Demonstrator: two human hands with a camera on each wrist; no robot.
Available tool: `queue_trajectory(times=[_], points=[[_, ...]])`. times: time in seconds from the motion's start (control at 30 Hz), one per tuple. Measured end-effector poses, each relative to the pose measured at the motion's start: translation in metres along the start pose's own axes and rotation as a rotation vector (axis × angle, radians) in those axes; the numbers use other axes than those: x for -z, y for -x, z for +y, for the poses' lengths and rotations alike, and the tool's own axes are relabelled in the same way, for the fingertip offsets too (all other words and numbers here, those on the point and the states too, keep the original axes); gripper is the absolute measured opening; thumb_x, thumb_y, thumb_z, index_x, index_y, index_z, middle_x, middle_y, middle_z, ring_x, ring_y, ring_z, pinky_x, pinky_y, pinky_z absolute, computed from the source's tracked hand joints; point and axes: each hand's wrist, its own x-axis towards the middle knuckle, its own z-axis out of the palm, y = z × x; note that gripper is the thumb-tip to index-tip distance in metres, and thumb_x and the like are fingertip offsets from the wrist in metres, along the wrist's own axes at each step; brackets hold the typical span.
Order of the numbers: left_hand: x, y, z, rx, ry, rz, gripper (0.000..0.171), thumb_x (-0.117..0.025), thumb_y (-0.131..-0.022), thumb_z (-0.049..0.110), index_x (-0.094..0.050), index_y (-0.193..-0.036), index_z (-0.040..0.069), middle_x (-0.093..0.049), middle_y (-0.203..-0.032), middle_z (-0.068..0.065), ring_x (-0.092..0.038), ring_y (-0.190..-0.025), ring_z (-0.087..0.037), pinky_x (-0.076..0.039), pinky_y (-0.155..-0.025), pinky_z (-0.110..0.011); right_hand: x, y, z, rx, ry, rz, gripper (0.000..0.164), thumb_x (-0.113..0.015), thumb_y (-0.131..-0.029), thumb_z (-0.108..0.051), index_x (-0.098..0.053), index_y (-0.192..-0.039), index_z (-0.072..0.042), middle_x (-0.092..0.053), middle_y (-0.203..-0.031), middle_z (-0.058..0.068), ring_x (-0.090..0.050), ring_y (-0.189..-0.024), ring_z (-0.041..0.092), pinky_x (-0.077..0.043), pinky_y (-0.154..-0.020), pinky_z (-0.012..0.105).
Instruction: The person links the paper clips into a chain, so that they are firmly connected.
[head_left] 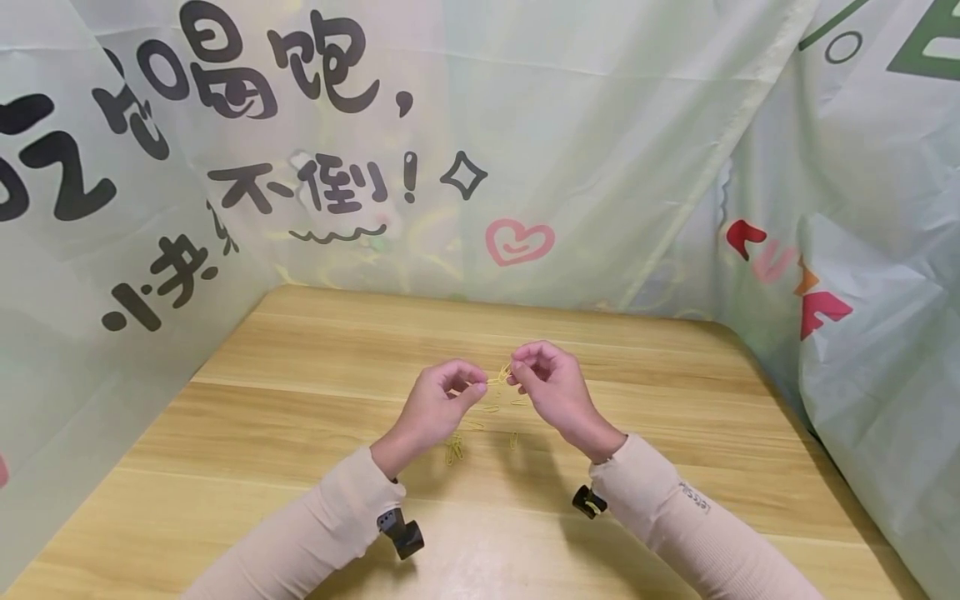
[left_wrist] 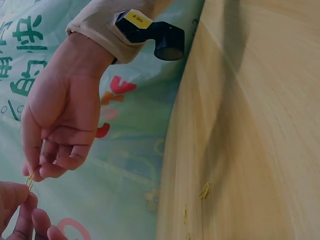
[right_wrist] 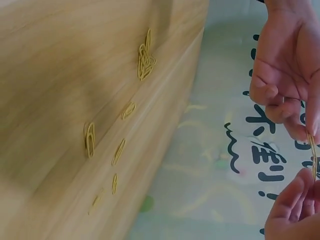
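Note:
Above the table, my left hand (head_left: 438, 400) and right hand (head_left: 558, 387) face each other, fingertips close together. Between them are yellow paper clips (head_left: 495, 381), held in the air. Left thumb and finger pinch one end, and the right fingertips pinch the other side. In the right wrist view these paper clips (right_wrist: 312, 150) form a thin upright line between the hands; whether they are hooked together I cannot tell. Fingers partly hide them. Below, a small pile of yellow paper clips (right_wrist: 145, 62) lies on the wood.
Several single paper clips lie spread beneath the hands, among them one clip (right_wrist: 89, 140) nearer the front. The wooden table (head_left: 300, 350) is bordered at the back and sides by a pale printed curtain (head_left: 600, 167). Black wrist cameras (head_left: 401, 533) hang from both sleeves.

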Motion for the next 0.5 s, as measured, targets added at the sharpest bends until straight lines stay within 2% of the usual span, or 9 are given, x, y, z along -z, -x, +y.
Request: queue_trajectory(times=[0.07,0.17,0.3,0.5], points=[[0.0003,0.0003,-0.0012,0.007,-0.003,-0.006,0.007,-0.067,-0.091,0.008,-0.069,-0.098,0.006,-0.067,-0.089,-0.004,-0.06,-0.078,-0.019,-0.051,-0.069,-0.033,0.0013,0.0001,0.0013,0.065,0.054,-0.003,0.009,-0.058,-0.093,0.003,-0.061,-0.101,0.002,-0.064,-0.086,0.015,-0.063,-0.076,0.023,-0.052,-0.066,0.028],[0.0002,0.0002,-0.0025,0.017,-0.011,-0.014,0.009,-0.067,-0.091,0.008,-0.068,-0.1,0.006,-0.066,-0.09,-0.003,-0.06,-0.081,-0.02,-0.05,-0.069,-0.033,0.0033,0.0002,0.0027,0.186,0.141,-0.008,0.01,-0.06,-0.093,0.002,-0.061,-0.103,0.0,-0.066,-0.085,0.016,-0.06,-0.071,0.02,-0.048,-0.062,0.025],[0.0001,-0.0007,-0.0038,0.036,-0.026,-0.037,0.011,-0.067,-0.091,0.008,-0.067,-0.101,0.006,-0.066,-0.096,-0.002,-0.059,-0.087,-0.02,-0.05,-0.074,-0.034,0.0053,0.0005,0.0028,0.33,0.252,-0.013,0.014,-0.062,-0.092,0.002,-0.06,-0.106,-0.001,-0.07,-0.085,0.01,-0.058,-0.067,0.015,-0.049,-0.063,0.026],[-0.0008,-0.0024,-0.0026,0.037,-0.048,-0.059,0.015,-0.066,-0.093,0.014,-0.069,-0.107,0.009,-0.067,-0.101,0.0,-0.059,-0.091,-0.02,-0.049,-0.078,-0.038,0.0057,0.0009,0.0029,0.409,0.319,-0.025,0.019,-0.063,-0.091,0.001,-0.058,-0.109,-0.002,-0.071,-0.084,0.003,-0.06,-0.066,0.014,-0.052,-0.063,0.029]])
